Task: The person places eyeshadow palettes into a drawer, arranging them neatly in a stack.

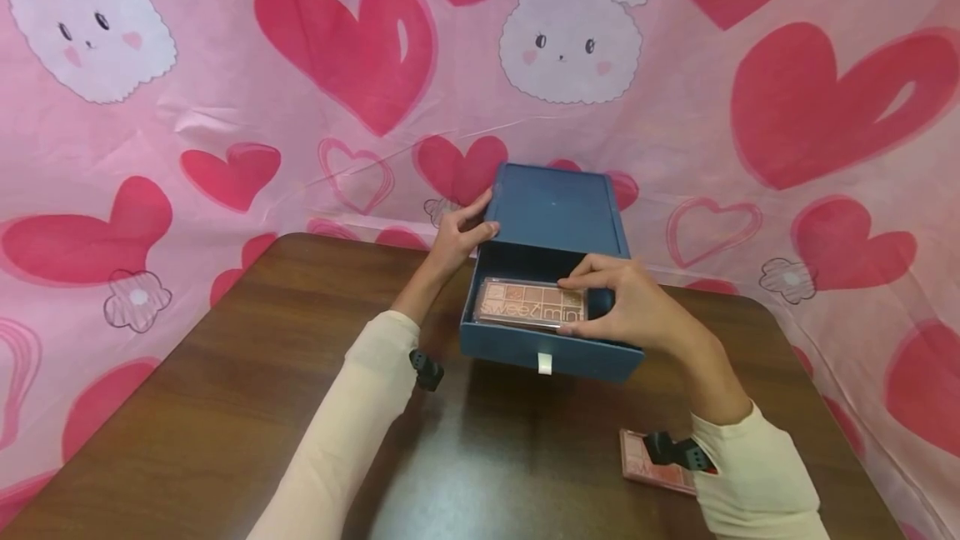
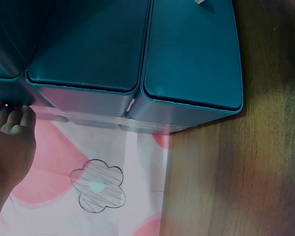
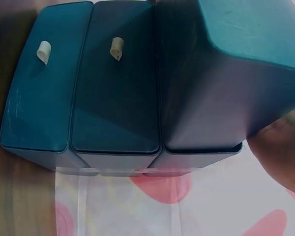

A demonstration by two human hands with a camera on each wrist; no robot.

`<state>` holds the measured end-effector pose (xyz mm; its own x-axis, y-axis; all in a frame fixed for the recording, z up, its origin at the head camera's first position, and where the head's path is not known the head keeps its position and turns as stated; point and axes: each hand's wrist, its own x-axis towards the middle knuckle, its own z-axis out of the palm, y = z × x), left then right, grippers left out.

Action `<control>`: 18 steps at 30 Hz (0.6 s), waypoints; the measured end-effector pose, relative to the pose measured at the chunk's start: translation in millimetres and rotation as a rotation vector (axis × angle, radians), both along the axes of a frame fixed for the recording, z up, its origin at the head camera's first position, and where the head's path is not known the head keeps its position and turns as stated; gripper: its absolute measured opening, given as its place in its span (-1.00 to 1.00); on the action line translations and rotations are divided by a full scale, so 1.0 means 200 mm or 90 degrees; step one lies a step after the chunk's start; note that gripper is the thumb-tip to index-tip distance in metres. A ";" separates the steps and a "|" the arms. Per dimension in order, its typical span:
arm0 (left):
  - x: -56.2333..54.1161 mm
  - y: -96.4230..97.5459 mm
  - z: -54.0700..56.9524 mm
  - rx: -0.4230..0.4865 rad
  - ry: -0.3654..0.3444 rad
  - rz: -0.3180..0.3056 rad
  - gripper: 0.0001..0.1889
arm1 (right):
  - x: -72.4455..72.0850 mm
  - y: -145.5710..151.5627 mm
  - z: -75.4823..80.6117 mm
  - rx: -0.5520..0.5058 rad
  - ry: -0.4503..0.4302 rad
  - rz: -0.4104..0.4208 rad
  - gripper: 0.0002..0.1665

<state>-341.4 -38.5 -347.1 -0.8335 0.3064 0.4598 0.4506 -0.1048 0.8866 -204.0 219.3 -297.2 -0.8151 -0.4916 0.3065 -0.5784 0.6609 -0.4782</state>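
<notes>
A blue drawer unit (image 1: 555, 202) stands at the back of the table with its top drawer (image 1: 502, 338) pulled out. Inside the drawer's opening, a clear-lidded eyeshadow palette (image 1: 517, 300) in beige and brown shades lies tilted, lettering on its lid. My right hand (image 1: 637, 307) pinches the palette's right end between thumb and fingers. At the unit's upper left side, my left hand (image 1: 456, 240) rests with fingers extended along the edge. The left wrist view shows its fingers touching the side wall. The right wrist view hides the palette behind the drawer.
A second, pinkish palette (image 1: 643, 463) lies on the wooden table (image 1: 247, 407) near the right forearm, partly covered by the wrist camera. Two closed lower drawers (image 3: 115, 98) with pale pull tabs sit under the open one. A pink heart-print cloth (image 1: 450, 48) hangs behind the table.
</notes>
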 end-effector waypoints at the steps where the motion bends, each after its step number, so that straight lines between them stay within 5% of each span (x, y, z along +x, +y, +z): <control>1: 0.00 0.00 0.00 0.000 -0.001 0.000 -0.33 | 0.00 0.00 0.00 0.006 0.000 -0.003 -0.36; 18: 0.00 0.01 0.00 -0.010 0.005 0.016 -0.33 | 0.03 0.03 0.01 0.044 0.023 -0.041 -0.36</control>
<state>-341.2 -36.8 -347.7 -0.8375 0.2935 0.4610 0.4593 -0.0791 0.8848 -198.3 225.0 -296.1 -0.8349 -0.4595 0.3029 -0.5494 0.7278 -0.4104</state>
